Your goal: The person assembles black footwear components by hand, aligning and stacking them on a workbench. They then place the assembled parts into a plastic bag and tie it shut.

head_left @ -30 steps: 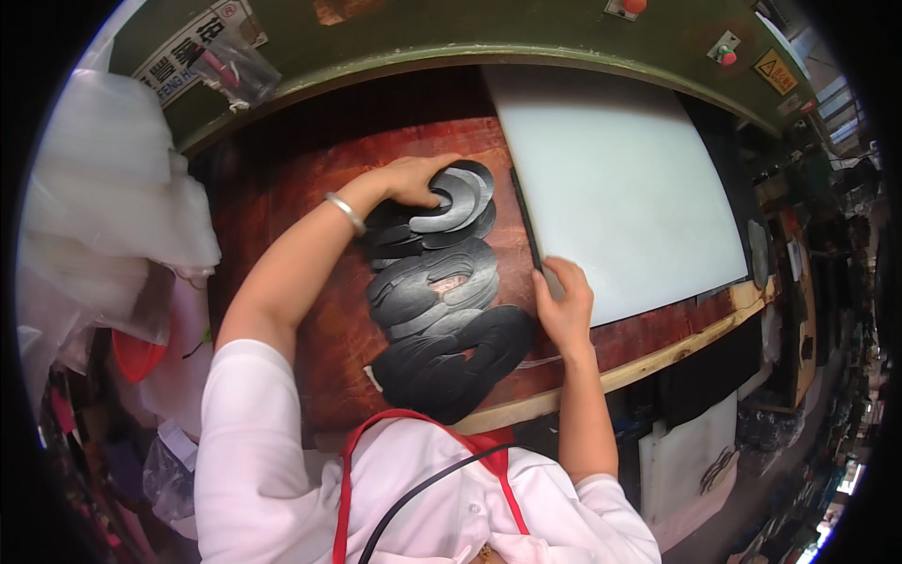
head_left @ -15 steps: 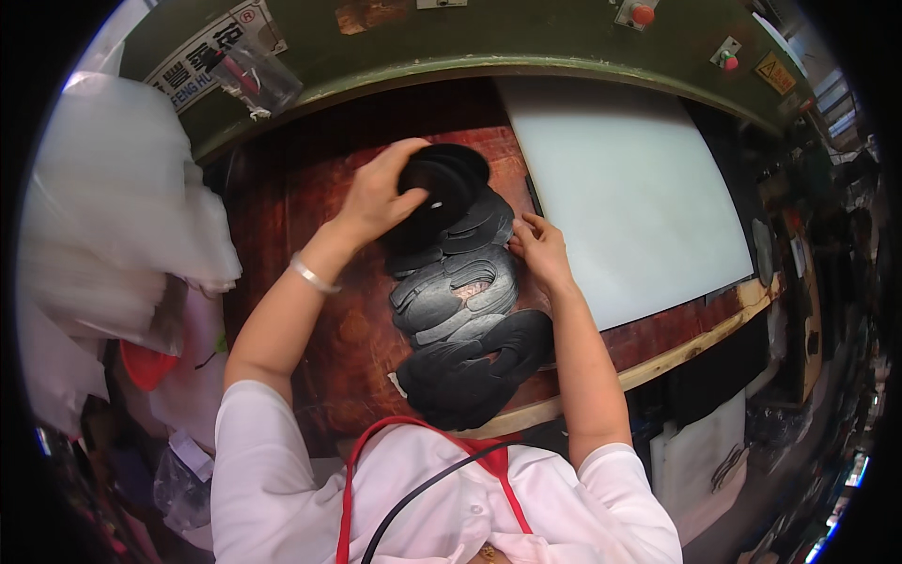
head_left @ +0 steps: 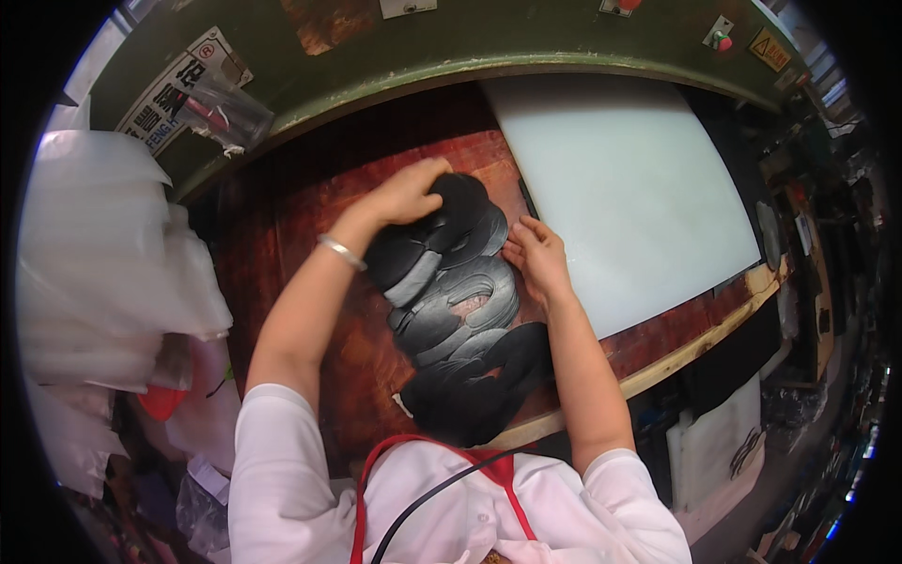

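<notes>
Several piles of flat, black, curved cut-out pieces [head_left: 451, 390] lie in an overlapping column on a reddish-brown board. My left hand [head_left: 410, 193] curls around the far-left edge of the farthest bunch of black pieces [head_left: 462, 202], its thumb over the top; its fingertips are partly hidden. Beside the right edge of that bunch is my right hand [head_left: 540, 254], holding nothing, with the fingers loosely bent and apart. Whether its fingertips touch the pieces I cannot tell. In the middle pile, a ring-like stack [head_left: 481, 303] surrounds an opening where the board shows through.
A large white slab [head_left: 629, 197] covers the right part of the reddish-brown board [head_left: 282, 273]. A green machine beam [head_left: 376, 70] spans the far side, with red buttons at right. Translucent plastic sheets [head_left: 103, 263] hang at left. A wooden edge [head_left: 676, 362] runs along the near right.
My left hand has brought the dark bunch down onto the far end of the column, where its pieces now lie flatter. The right hand has stayed beside it. The whole view has shifted slightly.
</notes>
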Action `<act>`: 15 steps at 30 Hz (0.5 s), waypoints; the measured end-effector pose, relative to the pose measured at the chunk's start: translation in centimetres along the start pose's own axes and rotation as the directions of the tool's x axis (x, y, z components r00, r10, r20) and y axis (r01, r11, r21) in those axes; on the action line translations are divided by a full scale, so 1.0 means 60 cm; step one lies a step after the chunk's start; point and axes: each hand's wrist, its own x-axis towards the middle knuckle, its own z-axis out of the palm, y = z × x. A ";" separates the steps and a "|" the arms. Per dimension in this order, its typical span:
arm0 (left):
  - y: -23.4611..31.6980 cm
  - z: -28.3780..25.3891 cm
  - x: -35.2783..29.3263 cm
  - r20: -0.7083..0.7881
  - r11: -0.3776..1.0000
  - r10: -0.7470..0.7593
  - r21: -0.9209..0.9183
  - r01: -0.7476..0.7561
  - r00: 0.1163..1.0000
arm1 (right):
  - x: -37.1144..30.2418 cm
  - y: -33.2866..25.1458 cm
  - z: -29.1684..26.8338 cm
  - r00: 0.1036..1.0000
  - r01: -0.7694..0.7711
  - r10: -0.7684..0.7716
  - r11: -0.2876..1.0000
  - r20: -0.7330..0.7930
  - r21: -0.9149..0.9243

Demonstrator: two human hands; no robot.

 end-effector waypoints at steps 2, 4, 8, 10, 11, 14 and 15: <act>-0.048 0.042 0.016 -0.004 0.999 -0.032 0.021 0.032 0.999 | -0.004 0.004 0.001 1.000 0.018 -0.018 1.000 0.006 0.005; -0.062 0.068 0.015 -0.044 0.993 -0.111 0.029 0.113 0.993 | -0.006 0.006 -0.002 0.999 0.027 -0.027 1.000 0.018 0.016; -0.012 0.023 -0.033 -0.298 0.977 -0.141 -0.196 0.084 0.944 | -0.005 0.005 -0.008 0.998 0.032 -0.032 0.999 0.046 -0.011; 0.030 -0.025 -0.066 -0.289 0.954 -0.171 -0.286 0.086 0.942 | -0.005 0.003 -0.008 0.999 0.003 -0.004 1.000 0.047 0.021; 0.047 -0.057 -0.082 -0.247 0.974 -0.155 -0.201 0.106 0.956 | -0.005 0.003 -0.007 0.999 -0.001 -0.001 0.999 0.047 0.039; 0.091 -0.124 -0.128 -0.149 0.943 -0.160 -0.315 0.106 0.976 | -0.006 0.002 -0.005 0.998 0.002 -0.004 1.000 0.070 0.030; 0.101 -0.142 -0.137 -0.134 0.959 -0.118 -0.271 0.078 0.984 | -0.006 0.003 -0.004 0.996 0.015 -0.016 1.000 0.093 0.020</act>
